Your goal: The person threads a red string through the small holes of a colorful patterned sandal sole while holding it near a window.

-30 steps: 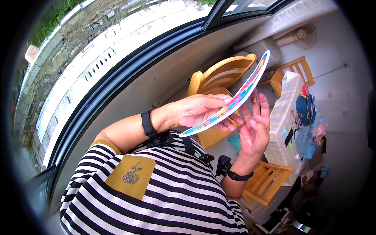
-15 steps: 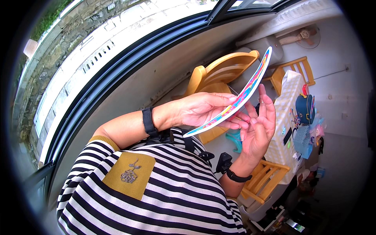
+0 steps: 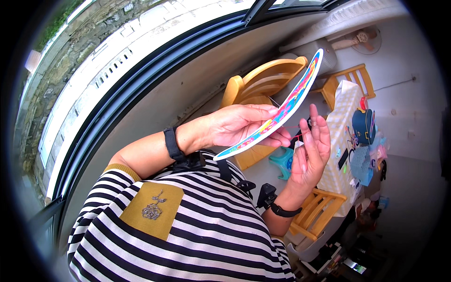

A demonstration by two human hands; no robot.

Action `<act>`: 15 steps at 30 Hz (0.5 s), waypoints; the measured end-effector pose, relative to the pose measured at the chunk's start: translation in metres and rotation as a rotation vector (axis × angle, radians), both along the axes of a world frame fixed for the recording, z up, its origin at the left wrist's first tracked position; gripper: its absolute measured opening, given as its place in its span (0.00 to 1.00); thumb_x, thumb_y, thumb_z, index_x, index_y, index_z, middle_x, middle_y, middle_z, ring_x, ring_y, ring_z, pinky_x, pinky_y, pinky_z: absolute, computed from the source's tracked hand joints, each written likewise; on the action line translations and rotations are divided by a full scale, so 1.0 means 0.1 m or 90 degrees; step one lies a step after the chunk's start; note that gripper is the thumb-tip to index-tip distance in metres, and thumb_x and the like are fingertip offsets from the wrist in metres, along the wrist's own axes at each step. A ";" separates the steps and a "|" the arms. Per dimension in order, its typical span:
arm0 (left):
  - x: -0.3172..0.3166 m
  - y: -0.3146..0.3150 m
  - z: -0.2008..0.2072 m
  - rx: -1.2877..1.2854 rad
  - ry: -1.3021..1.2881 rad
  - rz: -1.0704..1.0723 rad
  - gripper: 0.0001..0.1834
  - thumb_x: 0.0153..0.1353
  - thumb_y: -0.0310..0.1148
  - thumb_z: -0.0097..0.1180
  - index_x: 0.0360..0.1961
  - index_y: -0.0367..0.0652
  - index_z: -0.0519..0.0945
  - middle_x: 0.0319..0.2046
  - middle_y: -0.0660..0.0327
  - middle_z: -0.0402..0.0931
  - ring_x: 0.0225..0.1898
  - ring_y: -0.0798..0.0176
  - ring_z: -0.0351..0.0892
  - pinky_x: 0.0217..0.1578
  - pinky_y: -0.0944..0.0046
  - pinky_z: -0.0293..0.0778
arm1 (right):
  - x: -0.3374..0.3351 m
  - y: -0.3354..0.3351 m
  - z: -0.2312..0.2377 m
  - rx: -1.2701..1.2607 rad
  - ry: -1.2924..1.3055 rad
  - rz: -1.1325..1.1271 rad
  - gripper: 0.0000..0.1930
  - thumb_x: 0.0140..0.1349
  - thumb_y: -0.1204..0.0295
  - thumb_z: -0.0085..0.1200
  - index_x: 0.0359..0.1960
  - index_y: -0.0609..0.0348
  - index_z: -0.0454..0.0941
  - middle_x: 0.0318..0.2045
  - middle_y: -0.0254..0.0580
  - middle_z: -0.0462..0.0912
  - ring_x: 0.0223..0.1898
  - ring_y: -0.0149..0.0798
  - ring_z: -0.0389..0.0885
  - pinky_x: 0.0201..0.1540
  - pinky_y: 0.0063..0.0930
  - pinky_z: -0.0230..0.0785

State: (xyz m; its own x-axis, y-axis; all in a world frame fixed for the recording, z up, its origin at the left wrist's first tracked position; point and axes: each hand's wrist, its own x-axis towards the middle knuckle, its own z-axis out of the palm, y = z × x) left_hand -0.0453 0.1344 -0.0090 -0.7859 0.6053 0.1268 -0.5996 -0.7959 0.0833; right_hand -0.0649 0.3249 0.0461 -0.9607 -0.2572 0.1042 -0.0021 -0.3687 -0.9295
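Aslant, colourful panel, long axis toward upper right

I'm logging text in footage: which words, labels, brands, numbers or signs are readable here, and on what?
None can be read.
Thin, curved, multicoloured panel with white edge: seen nearly edge-on, no lettering legible.
Dark-blue boxy bag: too small to tell.
Small lit screen: too blurred.

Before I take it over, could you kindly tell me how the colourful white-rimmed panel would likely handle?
The colourful panel is probably light, as the left hand holds it between thumb and fingers. It seems fairly stiff, since its upper end juts past the hand without visible drooping. Its thin profile hints that it might bend if pushed hard.
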 end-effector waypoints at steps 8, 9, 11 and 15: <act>0.00 -0.02 0.00 -0.008 0.016 -0.010 0.13 0.71 0.35 0.39 0.43 0.36 0.71 0.43 0.43 0.74 0.46 0.49 0.78 0.50 0.60 0.77 | 0.05 0.02 0.04 0.005 -0.039 -0.004 0.16 0.61 0.84 0.46 0.52 0.69 0.68 0.57 0.61 0.69 0.45 0.34 0.80 0.13 0.05 0.56; 0.00 -0.03 0.00 -0.008 0.024 -0.011 0.13 0.71 0.35 0.39 0.43 0.37 0.71 0.43 0.44 0.74 0.46 0.50 0.78 0.50 0.60 0.77 | 0.05 0.02 0.04 -0.013 -0.045 -0.001 0.16 0.61 0.84 0.46 0.52 0.69 0.68 0.56 0.61 0.69 0.44 0.33 0.80 0.13 0.05 0.56; 0.01 -0.03 0.00 -0.010 0.030 -0.016 0.12 0.70 0.35 0.39 0.43 0.37 0.70 0.42 0.44 0.74 0.46 0.50 0.78 0.49 0.60 0.77 | 0.06 0.03 0.06 -0.031 -0.042 -0.004 0.16 0.61 0.84 0.45 0.52 0.68 0.69 0.56 0.61 0.69 0.44 0.33 0.80 0.13 0.05 0.56; 0.01 -0.02 0.01 -0.025 0.028 -0.018 0.11 0.70 0.35 0.40 0.43 0.38 0.70 0.41 0.44 0.74 0.43 0.52 0.78 0.49 0.59 0.76 | 0.05 0.04 0.05 -0.037 -0.013 -0.011 0.15 0.61 0.84 0.46 0.51 0.67 0.69 0.57 0.61 0.69 0.43 0.32 0.80 0.14 0.05 0.56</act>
